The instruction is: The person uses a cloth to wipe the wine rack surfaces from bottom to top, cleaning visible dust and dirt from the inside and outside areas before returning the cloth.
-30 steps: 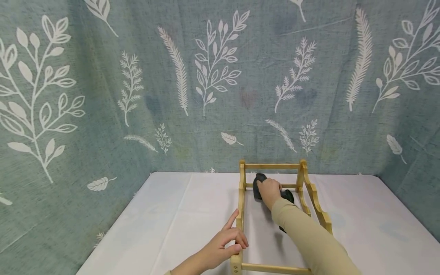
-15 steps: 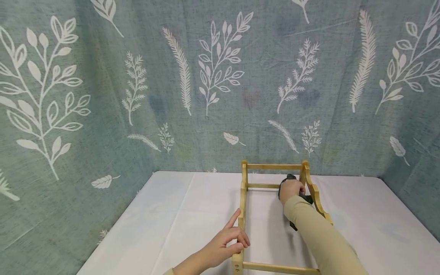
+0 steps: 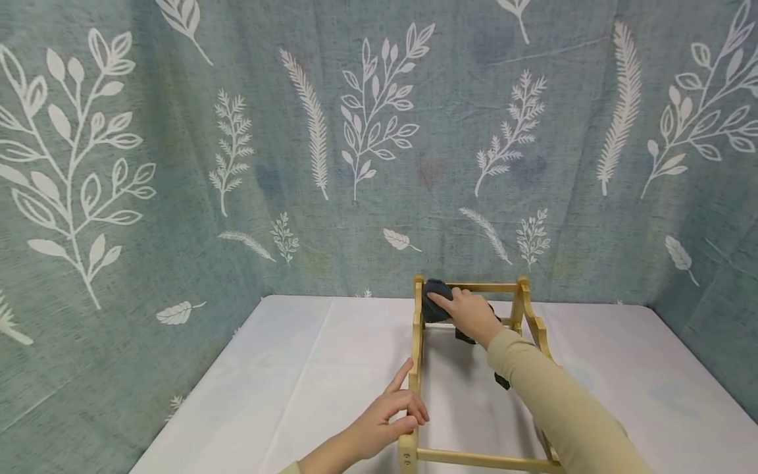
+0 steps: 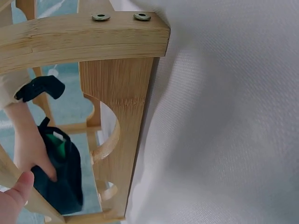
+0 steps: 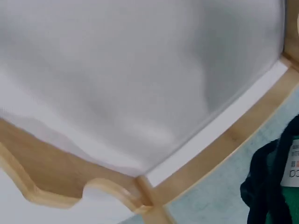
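My right hand (image 3: pixel 474 318) grips a dark soft fabric item (image 3: pixel 436 304) near the rack's far left corner. In the left wrist view the fabric item (image 4: pixel 70 177) shows an opening with green lining, the right thumb bent over it. A white printed label (image 5: pixel 292 163) sits on the green inside in the right wrist view. The item's full shape is hidden by the hand. My left hand (image 3: pixel 385 421) holds the left side of a wooden rack (image 3: pixel 414 368), its index finger laid along the side piece and the other fingers bent over it.
The rack has scalloped sides and crossbars such as the near crossbar (image 3: pixel 474 459). A white cloth (image 3: pixel 331 355) covers the table beneath. Close behind hangs a green-grey curtain (image 3: pixel 367 230) with white leaf prints.
The right hand swung right with the fabric item, then back left and up toward the rack's far left corner. The left hand stays on the rack.
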`<move>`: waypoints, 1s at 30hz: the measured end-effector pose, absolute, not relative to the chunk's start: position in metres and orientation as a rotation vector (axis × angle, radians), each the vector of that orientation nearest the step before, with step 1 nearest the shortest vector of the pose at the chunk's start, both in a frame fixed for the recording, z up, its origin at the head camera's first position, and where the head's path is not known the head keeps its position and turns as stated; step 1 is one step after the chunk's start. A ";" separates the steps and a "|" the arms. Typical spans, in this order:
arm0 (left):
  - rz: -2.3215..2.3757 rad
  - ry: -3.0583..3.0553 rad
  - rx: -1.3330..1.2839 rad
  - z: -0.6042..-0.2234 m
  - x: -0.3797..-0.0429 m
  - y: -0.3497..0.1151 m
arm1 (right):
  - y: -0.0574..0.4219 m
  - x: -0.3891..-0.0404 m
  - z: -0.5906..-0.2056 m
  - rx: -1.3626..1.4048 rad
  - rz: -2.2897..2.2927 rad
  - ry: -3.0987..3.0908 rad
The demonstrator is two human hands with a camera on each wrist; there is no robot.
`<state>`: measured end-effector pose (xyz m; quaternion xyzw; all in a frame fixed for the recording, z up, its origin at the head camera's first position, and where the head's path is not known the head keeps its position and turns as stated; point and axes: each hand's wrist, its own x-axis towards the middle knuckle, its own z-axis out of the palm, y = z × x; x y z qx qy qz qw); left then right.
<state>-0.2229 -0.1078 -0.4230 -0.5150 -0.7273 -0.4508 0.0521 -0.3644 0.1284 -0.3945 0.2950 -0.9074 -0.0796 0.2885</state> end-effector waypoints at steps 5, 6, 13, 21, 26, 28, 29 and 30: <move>-1.357 -2.215 -1.559 -0.423 -0.223 -0.109 | 0.126 -0.366 -0.390 0.669 -0.087 -2.386; -1.360 -2.218 -1.558 -0.423 -0.223 -0.109 | 0.123 -0.366 -0.389 0.663 -0.062 -2.397; -1.354 -2.221 -1.556 -0.423 -0.222 -0.110 | 0.106 -0.374 -0.393 0.485 -0.081 -2.517; -1.342 -2.203 -1.569 -0.424 -0.220 -0.106 | 0.125 -0.378 -0.391 0.335 -0.401 -2.504; -1.358 -2.223 -1.543 -0.425 -0.221 -0.107 | 0.150 -0.375 -0.373 0.256 -0.490 -2.652; -1.366 -2.230 -1.535 -0.425 -0.221 -0.107 | 0.161 -0.373 -0.365 0.198 -0.437 -2.720; -1.373 -2.237 -1.531 -0.424 -0.220 -0.107 | 0.167 -0.372 -0.362 0.166 -0.388 -2.753; -1.382 -2.244 -1.528 -0.424 -0.220 -0.107 | 0.172 -0.371 -0.360 0.142 -0.336 -2.776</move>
